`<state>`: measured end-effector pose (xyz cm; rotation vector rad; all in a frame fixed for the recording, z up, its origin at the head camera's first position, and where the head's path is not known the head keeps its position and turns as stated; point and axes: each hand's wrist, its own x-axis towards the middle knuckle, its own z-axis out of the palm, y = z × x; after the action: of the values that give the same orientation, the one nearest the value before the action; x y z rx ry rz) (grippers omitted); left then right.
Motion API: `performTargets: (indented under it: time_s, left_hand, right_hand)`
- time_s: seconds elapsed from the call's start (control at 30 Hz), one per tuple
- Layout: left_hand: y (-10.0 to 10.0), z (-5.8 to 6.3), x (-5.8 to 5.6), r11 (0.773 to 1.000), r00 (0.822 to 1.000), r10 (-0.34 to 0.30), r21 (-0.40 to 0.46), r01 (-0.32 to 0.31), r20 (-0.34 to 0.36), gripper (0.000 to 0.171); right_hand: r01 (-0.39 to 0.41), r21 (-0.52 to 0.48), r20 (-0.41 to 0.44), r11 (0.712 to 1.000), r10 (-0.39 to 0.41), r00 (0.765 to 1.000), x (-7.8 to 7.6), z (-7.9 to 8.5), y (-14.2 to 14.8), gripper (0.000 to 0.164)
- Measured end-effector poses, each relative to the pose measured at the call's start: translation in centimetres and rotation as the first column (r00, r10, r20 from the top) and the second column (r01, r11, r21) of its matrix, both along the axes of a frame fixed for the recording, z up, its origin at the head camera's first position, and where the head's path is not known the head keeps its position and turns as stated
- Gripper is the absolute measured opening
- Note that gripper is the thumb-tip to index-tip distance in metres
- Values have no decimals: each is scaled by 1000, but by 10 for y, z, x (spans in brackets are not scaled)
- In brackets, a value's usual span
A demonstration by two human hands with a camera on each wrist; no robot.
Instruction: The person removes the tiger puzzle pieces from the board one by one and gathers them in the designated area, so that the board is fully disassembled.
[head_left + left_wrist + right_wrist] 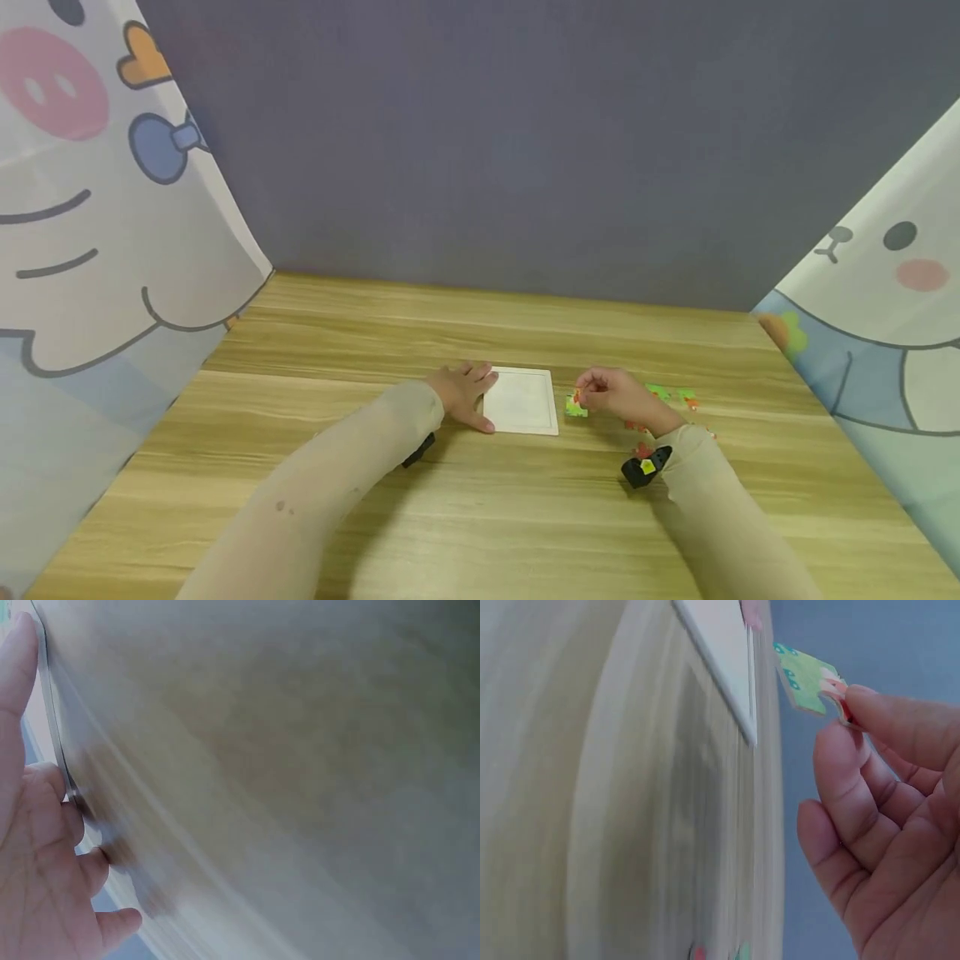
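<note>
A green jigsaw puzzle piece (804, 679) with a red and white patch is pinched between the thumb and forefinger of my right hand (618, 396). In the right wrist view it is held up above the table. My left hand (459, 394) lies with spread fingers at the left edge of a white square puzzle frame (520, 402), its thumb and fingertips on the rim. The left wrist view shows the left palm (37, 877) beside the frame's edge. In the head view the held piece is just right of the frame.
Several loose puzzle pieces (658, 391) in green and red lie on the wooden table (480, 517) around and behind the right wrist. A grey panel (480, 150) rises at the table's back, with cartoon-printed cloth on both sides.
</note>
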<state>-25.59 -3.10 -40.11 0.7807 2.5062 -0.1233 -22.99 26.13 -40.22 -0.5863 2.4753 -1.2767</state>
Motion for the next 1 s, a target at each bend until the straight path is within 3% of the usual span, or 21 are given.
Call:
performTargets:
  time_s: [0.2,0.6,1.0]
  left_hand:
    - [1,6,1,1000,1000,-7,-20,7,-19,98]
    - [6,0,2,994,996,-65,-86,59,-68,96]
    - [6,-3,3,992,992,-76,-104,65,-104,93]
  right_hand:
    - [74,-10,70,997,-73,995,6,5,18,25]
    - [117,80,6,990,-118,993,20,4,48,26]
    - [139,95,71,986,-146,987,40,5,92,29]
